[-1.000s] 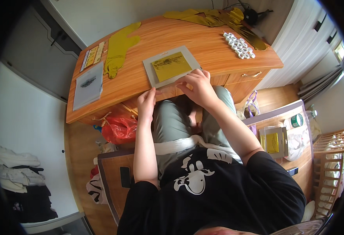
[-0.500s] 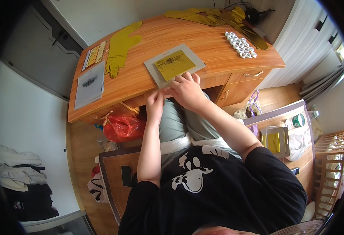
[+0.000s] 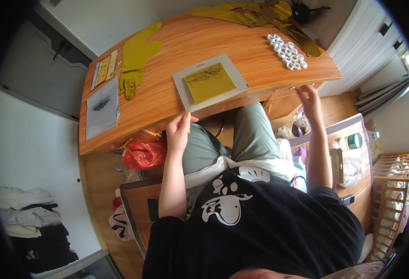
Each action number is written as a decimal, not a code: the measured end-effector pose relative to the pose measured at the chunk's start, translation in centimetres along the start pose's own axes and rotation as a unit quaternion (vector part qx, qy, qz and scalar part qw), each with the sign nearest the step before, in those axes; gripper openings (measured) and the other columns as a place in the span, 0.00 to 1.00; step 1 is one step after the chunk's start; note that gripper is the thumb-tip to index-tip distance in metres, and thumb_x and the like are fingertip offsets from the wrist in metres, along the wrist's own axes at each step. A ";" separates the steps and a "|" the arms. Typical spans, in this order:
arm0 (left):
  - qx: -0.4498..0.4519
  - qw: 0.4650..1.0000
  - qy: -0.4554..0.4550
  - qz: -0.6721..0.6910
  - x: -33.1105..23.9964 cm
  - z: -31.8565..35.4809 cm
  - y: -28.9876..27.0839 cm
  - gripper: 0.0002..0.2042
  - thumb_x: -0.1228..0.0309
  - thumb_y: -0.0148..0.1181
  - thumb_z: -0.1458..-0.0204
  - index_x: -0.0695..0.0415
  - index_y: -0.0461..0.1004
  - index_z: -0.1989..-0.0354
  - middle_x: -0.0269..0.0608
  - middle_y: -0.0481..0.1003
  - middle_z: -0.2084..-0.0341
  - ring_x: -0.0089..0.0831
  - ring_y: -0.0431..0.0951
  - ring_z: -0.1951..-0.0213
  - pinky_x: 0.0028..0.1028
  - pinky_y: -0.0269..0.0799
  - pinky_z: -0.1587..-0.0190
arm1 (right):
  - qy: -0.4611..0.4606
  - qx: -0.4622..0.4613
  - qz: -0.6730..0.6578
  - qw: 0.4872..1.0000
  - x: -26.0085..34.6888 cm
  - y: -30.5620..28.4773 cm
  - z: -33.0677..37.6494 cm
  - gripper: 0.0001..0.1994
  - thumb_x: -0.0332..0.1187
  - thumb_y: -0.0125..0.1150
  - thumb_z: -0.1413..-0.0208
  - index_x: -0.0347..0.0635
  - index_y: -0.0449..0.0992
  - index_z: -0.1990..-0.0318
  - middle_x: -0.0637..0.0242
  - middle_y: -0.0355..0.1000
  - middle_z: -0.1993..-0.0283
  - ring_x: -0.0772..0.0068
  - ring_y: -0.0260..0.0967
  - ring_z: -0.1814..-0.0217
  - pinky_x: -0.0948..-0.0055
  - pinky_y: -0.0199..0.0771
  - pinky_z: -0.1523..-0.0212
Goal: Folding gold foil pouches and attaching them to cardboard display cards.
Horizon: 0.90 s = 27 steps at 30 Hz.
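Note:
My left hand (image 3: 180, 132) is just off the desk's front edge, its thumb and fingers pressed together. Whatever they hold, if anything, is too small to make out. My right hand (image 3: 310, 100) is raised beside the desk's right-hand drawers, fingers bent in; any small thing in them cannot be made out. Between the hands, at the front of the desk (image 3: 176, 51), lies a flat grey package (image 3: 190, 103) with a hanging tab. On top of it rests a square gold packet (image 3: 210, 83) with dark print.
Flat gold foil sheets (image 3: 139, 56) lie left and gold foil (image 3: 227, 16) at the back. White rings (image 3: 286, 52) cluster right. A printed clear plastic bag (image 3: 102, 111) and a sticker card (image 3: 104, 69) lie left. A red plastic bag (image 3: 144, 153) hangs under the desk.
The hands have parted. My right hand has swung from beside the left one out to the right; the left has dropped slightly. The gold packet remains on the grey package.

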<state>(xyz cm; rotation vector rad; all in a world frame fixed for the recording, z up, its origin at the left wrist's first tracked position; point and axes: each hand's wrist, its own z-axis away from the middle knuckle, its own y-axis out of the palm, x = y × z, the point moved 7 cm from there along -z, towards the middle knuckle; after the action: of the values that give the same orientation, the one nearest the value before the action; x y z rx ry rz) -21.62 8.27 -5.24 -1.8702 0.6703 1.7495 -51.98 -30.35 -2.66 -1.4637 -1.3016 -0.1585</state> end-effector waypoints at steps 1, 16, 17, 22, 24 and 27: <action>0.010 1.000 0.000 -0.005 0.3 0.0 0.1 0.17 0.62 0.56 0.29 0.61 0.84 0.66 0.20 0.62 0.84 0.11 0.60 0.79 0.18 0.53 0.74 | 0.072 -0.012 -0.087 0.993 -2.8 -1.2 0.2 0.10 0.38 0.68 0.36 0.41 0.82 0.61 0.64 0.77 0.58 0.64 0.73 0.54 0.69 0.70 0.49; -0.076 0.984 0.120 -0.103 2.7 1.3 -3.7 0.07 0.72 0.51 0.29 0.61 0.73 0.53 0.33 0.73 0.72 0.17 0.69 0.75 0.20 0.67 0.70 | 0.167 -0.064 -0.488 0.854 2.7 -0.6 0.4 0.16 0.21 0.52 0.33 0.48 0.58 0.72 0.72 0.57 0.77 0.77 0.53 0.74 0.73 0.65 0.66; -0.099 0.978 0.157 -0.100 2.3 1.2 -3.3 0.05 0.76 0.54 0.31 0.61 0.73 0.52 0.34 0.73 0.71 0.17 0.68 0.74 0.20 0.67 0.69 | 0.108 0.016 -0.502 0.858 2.3 0.7 0.5 0.15 0.21 0.53 0.34 0.48 0.58 0.72 0.73 0.57 0.75 0.79 0.53 0.74 0.75 0.59 0.71; -0.068 0.925 0.298 -0.226 -2.7 0.5 -4.9 0.09 0.76 0.57 0.35 0.63 0.73 0.48 0.41 0.76 0.60 0.22 0.72 0.67 0.23 0.69 0.63 | -0.127 0.163 -0.106 0.973 12.8 4.3 0.4 0.08 0.24 0.69 0.43 0.40 0.76 0.59 0.65 0.68 0.65 0.72 0.68 0.67 0.74 0.68 0.67; -0.022 0.925 0.285 -0.252 -8.6 -2.5 -1.7 0.14 0.76 0.61 0.38 0.61 0.75 0.45 0.45 0.77 0.55 0.32 0.78 0.57 0.31 0.73 0.53 | -0.182 0.169 -0.072 0.966 15.1 5.2 -0.2 0.10 0.28 0.71 0.45 0.43 0.80 0.56 0.62 0.72 0.64 0.61 0.75 0.65 0.66 0.74 0.64; 0.128 0.848 0.277 -0.432 -13.0 -7.3 5.8 0.23 0.72 0.62 0.40 0.53 0.73 0.34 0.44 0.75 0.41 0.46 0.74 0.39 0.43 0.68 0.36 | -0.168 0.202 -0.058 0.963 17.7 7.7 -1.4 0.10 0.31 0.70 0.45 0.46 0.81 0.56 0.62 0.73 0.63 0.57 0.77 0.64 0.62 0.77 0.64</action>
<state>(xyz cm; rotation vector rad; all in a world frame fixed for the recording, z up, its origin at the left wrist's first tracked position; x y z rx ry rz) -20.63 -0.62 8.06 -2.0115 0.1501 0.5227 -38.58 -18.94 5.40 -1.0927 -1.5852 0.2776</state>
